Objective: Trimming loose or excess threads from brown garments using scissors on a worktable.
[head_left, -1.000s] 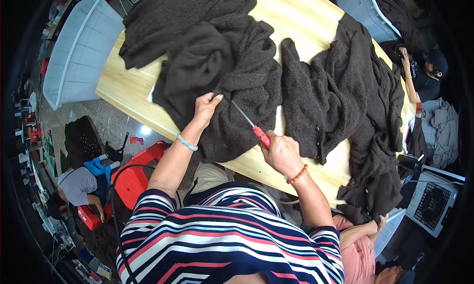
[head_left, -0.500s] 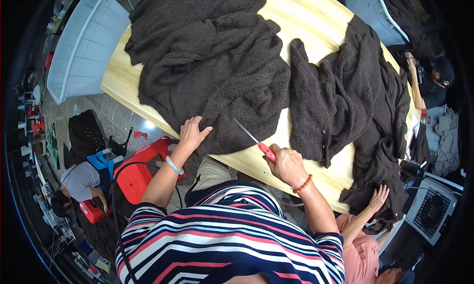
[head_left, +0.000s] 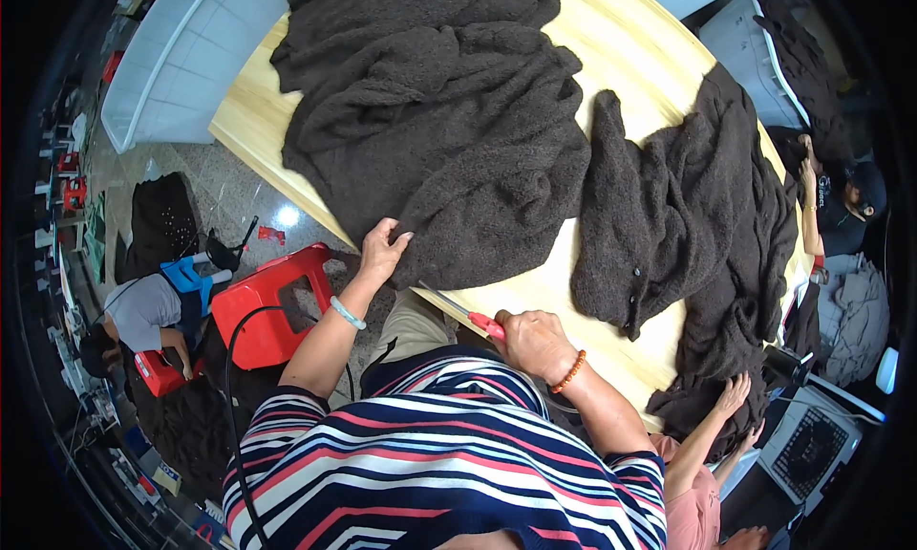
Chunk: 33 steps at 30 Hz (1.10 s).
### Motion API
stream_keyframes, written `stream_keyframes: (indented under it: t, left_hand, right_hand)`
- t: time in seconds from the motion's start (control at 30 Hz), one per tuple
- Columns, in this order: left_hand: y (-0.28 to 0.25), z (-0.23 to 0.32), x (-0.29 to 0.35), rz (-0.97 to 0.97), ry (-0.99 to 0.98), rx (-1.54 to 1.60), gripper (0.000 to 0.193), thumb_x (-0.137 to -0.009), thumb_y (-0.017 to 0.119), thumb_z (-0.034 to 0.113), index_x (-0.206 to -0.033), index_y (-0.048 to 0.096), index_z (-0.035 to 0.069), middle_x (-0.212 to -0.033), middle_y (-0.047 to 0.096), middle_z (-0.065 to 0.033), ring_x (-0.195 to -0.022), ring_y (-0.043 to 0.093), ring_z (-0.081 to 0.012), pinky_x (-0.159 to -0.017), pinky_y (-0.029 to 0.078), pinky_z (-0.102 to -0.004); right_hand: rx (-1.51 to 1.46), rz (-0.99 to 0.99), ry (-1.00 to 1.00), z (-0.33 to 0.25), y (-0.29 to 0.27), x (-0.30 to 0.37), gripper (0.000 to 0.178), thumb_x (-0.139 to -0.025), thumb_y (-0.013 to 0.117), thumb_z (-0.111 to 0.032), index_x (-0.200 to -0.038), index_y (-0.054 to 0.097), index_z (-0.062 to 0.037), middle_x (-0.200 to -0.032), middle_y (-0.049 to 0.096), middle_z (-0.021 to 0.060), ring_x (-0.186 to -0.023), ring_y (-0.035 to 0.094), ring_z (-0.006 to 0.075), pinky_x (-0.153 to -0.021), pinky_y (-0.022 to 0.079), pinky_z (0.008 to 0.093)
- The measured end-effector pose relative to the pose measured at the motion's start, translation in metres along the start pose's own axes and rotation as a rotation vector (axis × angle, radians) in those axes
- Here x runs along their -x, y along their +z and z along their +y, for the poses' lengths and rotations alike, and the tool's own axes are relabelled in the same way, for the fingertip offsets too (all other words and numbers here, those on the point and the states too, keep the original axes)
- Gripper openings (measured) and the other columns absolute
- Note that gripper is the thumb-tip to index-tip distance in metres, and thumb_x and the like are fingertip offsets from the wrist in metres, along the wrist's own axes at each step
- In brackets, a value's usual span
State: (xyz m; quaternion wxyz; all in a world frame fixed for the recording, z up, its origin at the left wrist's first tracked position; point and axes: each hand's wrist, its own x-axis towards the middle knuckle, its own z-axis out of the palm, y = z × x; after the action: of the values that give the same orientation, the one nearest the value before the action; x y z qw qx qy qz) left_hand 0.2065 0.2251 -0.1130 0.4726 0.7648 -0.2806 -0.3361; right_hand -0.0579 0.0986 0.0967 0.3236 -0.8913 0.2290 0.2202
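Note:
My left hand (head_left: 382, 253) is closed on the near left edge of a dark brown knitted garment (head_left: 458, 158), thumb and fingers pinching the fabric. This garment lies bunched over the left part of the pale wooden table (head_left: 611, 34). In my right hand (head_left: 541, 344) is a red-handled tool (head_left: 488, 324) with a long, thin metal end; its exact kind is unclear. The metal end points left, at the table's near edge beside the garment's lower hem. A second dark brown knitted garment (head_left: 659, 206), with small buttons, lies to the right.
A large whitish bin (head_left: 181, 67) stands at the far left. A red stool (head_left: 272, 306) is left of me, beside a bent-over person (head_left: 143, 316). A co-worker's hand (head_left: 734, 395) rests on the right-hand garment; another person (head_left: 845, 201) is at the far right.
My right hand has drawn the tool down and left, off the garment to the table's near edge. My left hand has gone from lying spread on the fabric to pinching its edge.

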Motion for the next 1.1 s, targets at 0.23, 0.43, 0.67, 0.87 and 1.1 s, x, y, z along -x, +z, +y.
stream_keyframes:
  t: [0.23, 0.43, 0.67, 0.87, 1.1]
  left_hand:
    - [-0.012, 0.050, 0.010, 0.252, 0.283, -0.451, 0.025, -0.082, 0.067, 0.009, -0.105, 0.061, 0.002, -0.094, 0.062, -0.0146, -0.086, 0.060, -0.0323, -0.077, 0.048, -0.0386]
    - [0.014, 0.106, 0.010, 0.164, 0.619, -0.671, 0.037, -0.081, 0.063, 0.014, -0.117, 0.059, 0.008, -0.120, 0.056, -0.0123, -0.110, 0.052, -0.0315, -0.088, 0.042, -0.0432]
    - [0.080, 0.079, -0.013, -0.185, 0.576, -0.797, 0.066, -0.079, 0.069, 0.043, -0.135, 0.050, 0.015, -0.151, 0.030, -0.0109, -0.142, 0.018, -0.0350, -0.112, 0.010, -0.0626]
    - [0.085, 0.068, -0.019, -0.191, 0.593, -0.762, 0.067, -0.077, 0.070, 0.043, -0.136, 0.049, 0.019, -0.152, 0.029, -0.0100, -0.141, 0.021, -0.0350, -0.110, 0.012, -0.0648]
    - [0.086, 0.066, -0.023, -0.157, 0.673, -0.735, 0.065, -0.078, 0.065, 0.049, -0.134, 0.053, 0.018, -0.150, 0.033, -0.0106, -0.139, 0.026, -0.0368, -0.109, 0.012, -0.0659]
  right_hand:
    - [-0.033, 0.212, -0.010, 0.015, 0.009, -0.010, 0.020, -0.083, 0.062, -0.021, -0.092, 0.060, -0.0032, -0.066, 0.062, 0.0179, -0.066, 0.064, 0.0332, -0.061, 0.052, 0.0431]
    - [-0.058, 0.292, 0.109, 0.021, -0.009, -0.015, 0.019, -0.082, 0.063, -0.019, -0.091, 0.058, -0.0033, -0.069, 0.062, 0.0183, -0.067, 0.063, 0.0351, -0.062, 0.051, 0.0447]
    - [0.032, 0.279, 0.178, 0.028, -0.030, -0.030, 0.020, -0.085, 0.062, -0.022, -0.091, 0.059, -0.0038, -0.066, 0.062, 0.0203, -0.064, 0.064, 0.0371, -0.060, 0.051, 0.0458]
    - [0.153, 0.217, 0.085, 0.024, -0.039, -0.056, 0.023, -0.088, 0.058, -0.026, -0.089, 0.062, -0.0041, -0.063, 0.062, 0.0196, -0.060, 0.064, 0.0364, -0.057, 0.052, 0.0446]
    - [0.228, -0.009, -0.095, -0.006, -0.029, -0.093, 0.020, -0.086, 0.051, -0.017, -0.085, 0.065, -0.0030, -0.075, 0.068, 0.0186, -0.069, 0.069, 0.0317, -0.063, 0.055, 0.0415]
